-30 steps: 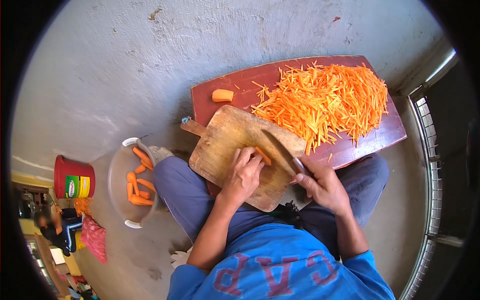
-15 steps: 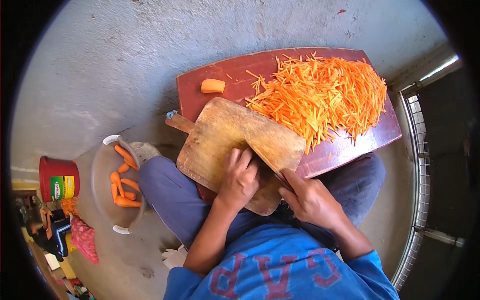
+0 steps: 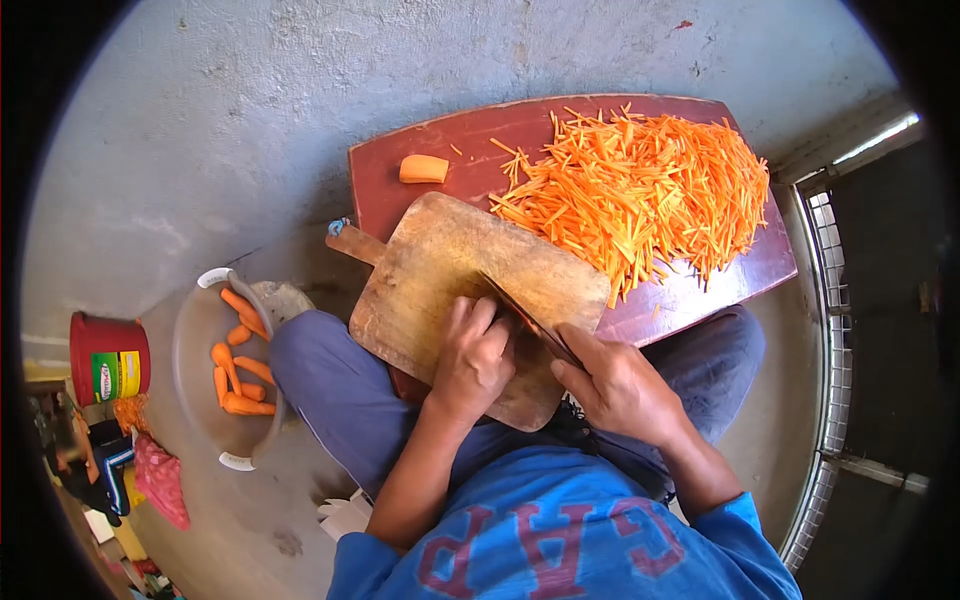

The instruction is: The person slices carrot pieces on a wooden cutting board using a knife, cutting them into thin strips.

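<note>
On the wooden cutting board (image 3: pixel 420 260), my left hand (image 3: pixel 473 355) has its fingers curled down against the wood. An orange bit of carrot shows in front of its fingertips, mostly hidden by hand and blade. My right hand (image 3: pixel 620 385) grips the handle of a knife (image 3: pixel 522 310), whose blade lies right beside the left fingers. The board rests on a red table (image 3: pixel 480 130). A big heap of carrot strips (image 3: pixel 640 190) covers the table's right part, and a thick carrot piece (image 3: pixel 424 169) sits near its left end.
Left of my knee stands a basin (image 3: pixel 190 400) with several whole carrots (image 3: pixel 228 366). Farther left are a red bucket (image 3: pixel 110 358), a pink sack (image 3: pixel 160 480) and a person in dark clothes (image 3: pixel 100 460). A wall (image 3: pixel 260 120) rises behind the table.
The knife has swung in from the right, its blade now beside my left fingers. The carrot piece under my left hand is now mostly hidden. The whole view has shifted slightly.
</note>
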The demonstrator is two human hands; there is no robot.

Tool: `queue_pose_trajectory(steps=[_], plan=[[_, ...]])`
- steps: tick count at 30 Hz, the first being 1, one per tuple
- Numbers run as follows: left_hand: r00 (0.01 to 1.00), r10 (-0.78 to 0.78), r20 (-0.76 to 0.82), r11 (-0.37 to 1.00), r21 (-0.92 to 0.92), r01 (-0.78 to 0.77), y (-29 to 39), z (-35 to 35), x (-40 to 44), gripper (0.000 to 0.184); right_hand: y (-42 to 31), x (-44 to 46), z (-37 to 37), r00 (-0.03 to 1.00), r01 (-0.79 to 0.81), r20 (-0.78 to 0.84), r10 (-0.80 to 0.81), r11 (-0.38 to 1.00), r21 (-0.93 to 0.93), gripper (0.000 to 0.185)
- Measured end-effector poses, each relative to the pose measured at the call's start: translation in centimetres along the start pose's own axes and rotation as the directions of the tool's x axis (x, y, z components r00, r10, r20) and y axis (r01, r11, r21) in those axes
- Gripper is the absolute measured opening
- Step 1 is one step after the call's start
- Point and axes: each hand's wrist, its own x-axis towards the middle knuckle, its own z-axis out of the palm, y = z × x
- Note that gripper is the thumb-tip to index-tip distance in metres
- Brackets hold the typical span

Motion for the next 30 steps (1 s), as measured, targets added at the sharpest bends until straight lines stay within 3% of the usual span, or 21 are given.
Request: queue_pose_trajectory(steps=[10, 13, 19, 22, 28, 30], plan=[[1.0, -0.018, -0.023, 1.0, -0.021, 0.017, -0.5, -0.1, -0.2, 0.02, -0.4, -0.4, 0.1, 0.996, -0.073, 0.046, 0.072, 0.997, 0.023, 0.032], [0.992, -0.003, -0.125, 0.993, -0.114, -0.012, -0.3, -0.2, 0.2, 0.02, -0.4, -1.9, 0.2, 0.997, -0.078, 0.028, 0.077, 0.996, 0.039, 0.031], [0.999, -0.035, -0.038, 0.996, -0.079, 0.032, -0.7, -0.3, -0.1, 0.014, 0.1, -0.1, 0.9, 0.999, -0.043, 0.01, 0.043, 0.999, 0.024, 0.03], [0.992, 0.013, -0.125, 0.992, -0.125, -0.029, -0.3, -0.4, 0.3, 0.009, -0.5, -0.8, 0.9, 0.999, -0.046, 0.008, 0.046, 0.998, 0.044, 0.031], [0.999, -0.019, -0.045, 0.998, -0.055, 0.016, -0.5, -0.4, -0.4, 0.013, -0.6, 0.2, 1.4, 0.998, -0.067, 0.013, 0.067, 0.998, -0.001, 0.03], [0.996, -0.017, -0.089, 0.997, -0.072, 0.01, -0.3, -0.1, -0.3, 0.011, -0.6, -0.1, 1.4, 1.0, -0.025, -0.007, 0.025, 1.0, 0.013, 0.03]])
